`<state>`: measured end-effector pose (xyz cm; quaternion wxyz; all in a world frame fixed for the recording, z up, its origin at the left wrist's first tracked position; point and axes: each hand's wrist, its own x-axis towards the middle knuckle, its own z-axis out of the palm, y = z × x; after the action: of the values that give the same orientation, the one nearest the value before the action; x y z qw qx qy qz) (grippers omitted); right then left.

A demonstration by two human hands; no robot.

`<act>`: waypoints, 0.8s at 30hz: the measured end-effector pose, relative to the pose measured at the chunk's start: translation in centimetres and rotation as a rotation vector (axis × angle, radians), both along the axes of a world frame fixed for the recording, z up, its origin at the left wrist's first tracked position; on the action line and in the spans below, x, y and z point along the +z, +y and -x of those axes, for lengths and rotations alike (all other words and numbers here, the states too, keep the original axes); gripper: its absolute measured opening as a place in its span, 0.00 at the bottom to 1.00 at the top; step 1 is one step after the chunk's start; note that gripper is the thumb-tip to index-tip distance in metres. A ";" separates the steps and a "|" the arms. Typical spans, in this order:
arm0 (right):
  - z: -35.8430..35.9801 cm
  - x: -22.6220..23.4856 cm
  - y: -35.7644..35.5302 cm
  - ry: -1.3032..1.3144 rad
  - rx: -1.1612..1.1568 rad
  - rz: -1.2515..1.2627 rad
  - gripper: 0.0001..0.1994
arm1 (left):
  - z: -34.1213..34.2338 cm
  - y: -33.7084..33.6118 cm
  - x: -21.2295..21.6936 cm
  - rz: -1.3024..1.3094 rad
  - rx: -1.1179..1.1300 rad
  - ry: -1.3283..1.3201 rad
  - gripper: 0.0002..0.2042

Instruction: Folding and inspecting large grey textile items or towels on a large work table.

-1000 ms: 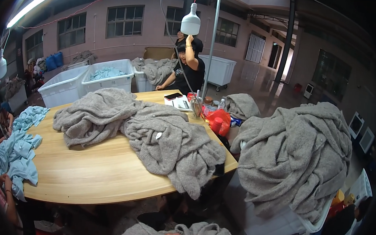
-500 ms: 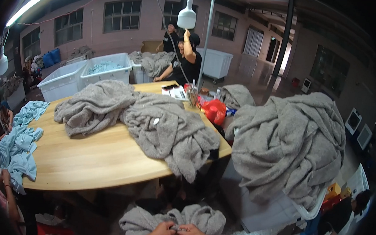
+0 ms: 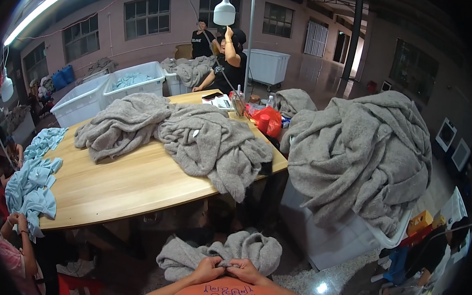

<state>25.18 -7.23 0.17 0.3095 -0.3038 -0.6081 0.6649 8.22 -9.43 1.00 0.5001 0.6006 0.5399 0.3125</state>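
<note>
Close to my body, low in the middle of the view, a bunched grey woolly knit garment point(image 3: 254, 250) hangs in front of my orange shirt. My left hand point(image 3: 208, 269) and my right hand point(image 3: 243, 271) pinch its near edge, thumbs and fingers closed and nearly touching each other. The part between the fingertips is too small to make out. Beyond my hands, two heaps of the same grey knit point(image 3: 214, 143) lie on the wooden table point(image 3: 125, 189), one drooping over its near edge.
At the right, a white bin point(image 3: 317, 233) is piled high with grey knits point(image 3: 360, 155). Light-blue garments point(image 3: 31, 183) line the table's left edge, where another person's hands point(image 3: 19, 222) work. Across the table sits a person point(image 3: 231, 66) touching a hanging bulb point(image 3: 224, 10). White tubs point(image 3: 137, 82) stand behind.
The view has tilted, so the table appears higher and more of my orange shirt shows. My hands keep their pinch on the garment. The co-worker at left now has both hands together.
</note>
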 end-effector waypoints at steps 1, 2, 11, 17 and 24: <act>0.1 -0.2 -0.1 -0.020 0.003 0.052 0.06 | 0.0 0.0 -0.3 0.000 0.020 0.005 0.08; 0.2 -0.4 0.3 -0.040 0.008 0.101 0.06 | 0.2 0.3 -0.8 -0.003 0.044 0.009 0.08; 2.1 -0.6 1.2 -0.148 -0.083 -0.203 0.05 | 1.1 1.2 -3.0 0.036 0.089 0.004 0.09; 1.3 -1.6 1.4 -0.178 -0.102 0.043 0.04 | 1.1 2.0 -3.9 0.260 -0.005 -0.342 0.04; 1.4 -0.4 2.7 0.033 -0.004 0.210 0.03 | 1.6 4.3 -4.8 0.590 0.292 -0.770 0.02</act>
<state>23.76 -4.56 -0.22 0.2871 -0.3247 -0.5295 0.7292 6.66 -5.12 -3.78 0.7624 0.1932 0.4597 0.4123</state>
